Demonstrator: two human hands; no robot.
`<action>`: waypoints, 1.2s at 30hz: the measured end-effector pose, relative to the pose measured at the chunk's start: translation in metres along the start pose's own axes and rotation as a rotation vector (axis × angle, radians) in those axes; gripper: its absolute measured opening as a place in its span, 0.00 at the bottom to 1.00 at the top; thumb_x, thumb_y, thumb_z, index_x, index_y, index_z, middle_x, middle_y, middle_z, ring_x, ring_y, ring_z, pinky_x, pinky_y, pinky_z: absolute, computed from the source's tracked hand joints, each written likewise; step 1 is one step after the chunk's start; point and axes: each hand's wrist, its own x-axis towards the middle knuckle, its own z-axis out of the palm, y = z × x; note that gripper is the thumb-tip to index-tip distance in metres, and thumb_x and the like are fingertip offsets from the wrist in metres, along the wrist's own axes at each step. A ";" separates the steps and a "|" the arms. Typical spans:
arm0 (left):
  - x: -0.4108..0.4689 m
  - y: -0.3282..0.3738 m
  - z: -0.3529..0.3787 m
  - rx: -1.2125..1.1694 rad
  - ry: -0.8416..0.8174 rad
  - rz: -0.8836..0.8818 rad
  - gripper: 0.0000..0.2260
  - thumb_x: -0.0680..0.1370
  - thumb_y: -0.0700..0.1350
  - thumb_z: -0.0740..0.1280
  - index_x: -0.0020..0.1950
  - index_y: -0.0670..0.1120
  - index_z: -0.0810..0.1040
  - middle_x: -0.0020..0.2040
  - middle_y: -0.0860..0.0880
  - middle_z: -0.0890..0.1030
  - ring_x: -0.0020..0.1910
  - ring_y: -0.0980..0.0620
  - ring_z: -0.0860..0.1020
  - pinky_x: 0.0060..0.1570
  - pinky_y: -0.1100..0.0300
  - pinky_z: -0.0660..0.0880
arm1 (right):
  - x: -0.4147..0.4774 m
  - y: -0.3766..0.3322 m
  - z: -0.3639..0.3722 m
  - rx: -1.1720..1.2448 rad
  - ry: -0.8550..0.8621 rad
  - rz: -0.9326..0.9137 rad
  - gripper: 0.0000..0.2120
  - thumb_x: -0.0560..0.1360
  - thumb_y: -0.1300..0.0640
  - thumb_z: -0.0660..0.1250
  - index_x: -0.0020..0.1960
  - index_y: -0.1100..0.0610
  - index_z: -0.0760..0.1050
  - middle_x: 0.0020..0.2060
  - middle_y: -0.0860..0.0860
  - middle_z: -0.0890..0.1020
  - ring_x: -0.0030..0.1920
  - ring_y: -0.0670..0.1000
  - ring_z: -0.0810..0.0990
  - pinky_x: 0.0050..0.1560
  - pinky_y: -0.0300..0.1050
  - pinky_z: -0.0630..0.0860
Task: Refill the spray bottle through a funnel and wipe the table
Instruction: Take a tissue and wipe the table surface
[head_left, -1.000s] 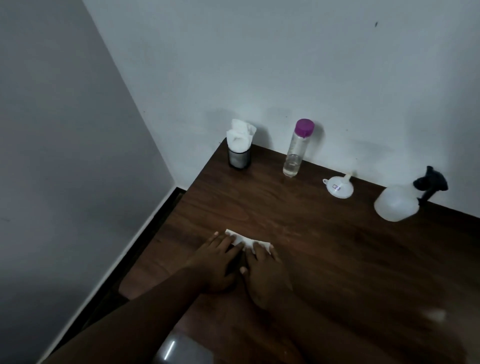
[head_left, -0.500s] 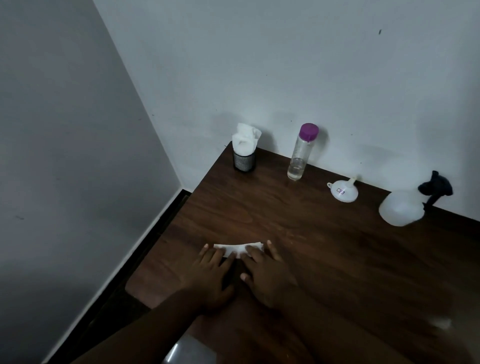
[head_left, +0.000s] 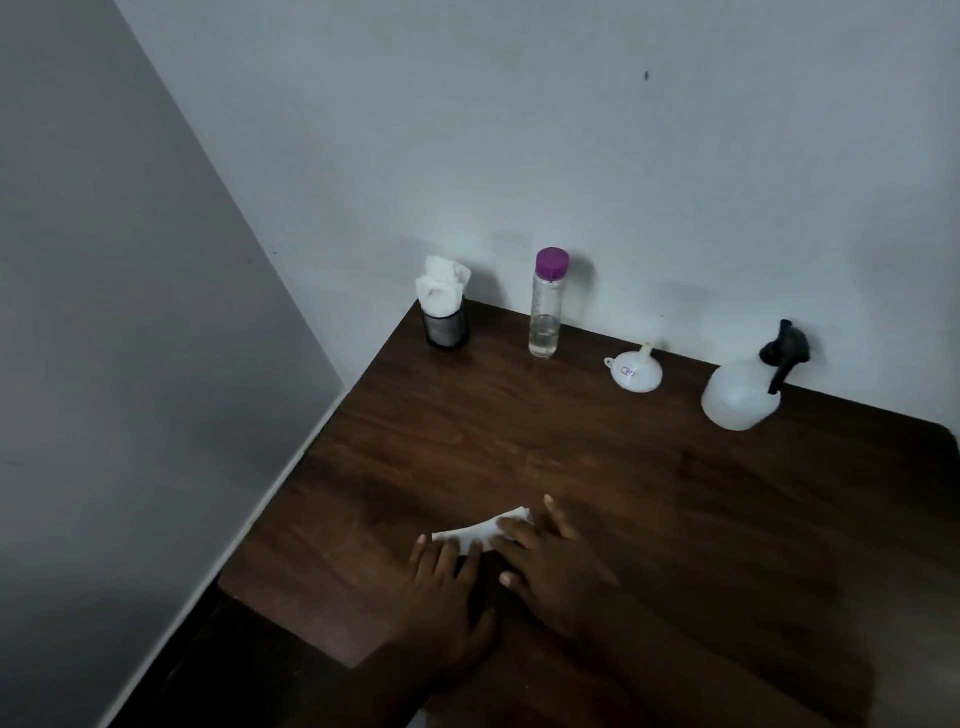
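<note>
One table (head_left: 649, 493) of dark, matte wood grain with a rounded far-right corner fills the lower right of the frame, against pale walls. Low at centre, one flat, folded white wipe (head_left: 480, 531) lies on it; in this dim light it could be paper or cloth. Two hands press it down. The left hand (head_left: 441, 587) lies flat with straight fingers on the wipe's left end, and the right hand (head_left: 556, 566), fingers also spread flat, covers its right end.

Along the far edge stand four things. At right is one spray bottle (head_left: 737, 397), a round, translucent white body with a black trigger head. Left of it is one white plastic funnel (head_left: 636, 373), mouth down. Next comes one clear cylindrical bottle (head_left: 545, 317) with a purple cap and a little liquid, then one black mesh cup (head_left: 445, 328) stuffed with crumpled white tissue.
</note>
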 end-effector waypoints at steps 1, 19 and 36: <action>0.000 0.009 0.001 -0.006 -0.021 -0.004 0.34 0.76 0.64 0.57 0.74 0.45 0.78 0.69 0.40 0.81 0.71 0.39 0.78 0.80 0.44 0.57 | -0.007 0.005 0.001 -0.002 0.000 0.006 0.27 0.83 0.42 0.48 0.79 0.49 0.59 0.80 0.48 0.59 0.80 0.50 0.56 0.78 0.60 0.35; 0.032 0.156 0.002 0.058 0.027 0.173 0.32 0.71 0.63 0.69 0.68 0.43 0.83 0.59 0.43 0.86 0.60 0.42 0.85 0.68 0.40 0.75 | -0.134 0.100 0.008 0.004 0.012 0.148 0.26 0.82 0.41 0.48 0.78 0.47 0.62 0.79 0.49 0.61 0.80 0.50 0.56 0.78 0.61 0.36; 0.084 0.263 0.017 0.065 -0.045 0.408 0.39 0.79 0.66 0.50 0.85 0.46 0.54 0.84 0.37 0.55 0.84 0.38 0.51 0.78 0.46 0.34 | -0.244 0.158 0.014 -0.025 0.130 0.443 0.21 0.76 0.42 0.62 0.63 0.49 0.81 0.64 0.49 0.82 0.66 0.51 0.79 0.74 0.59 0.47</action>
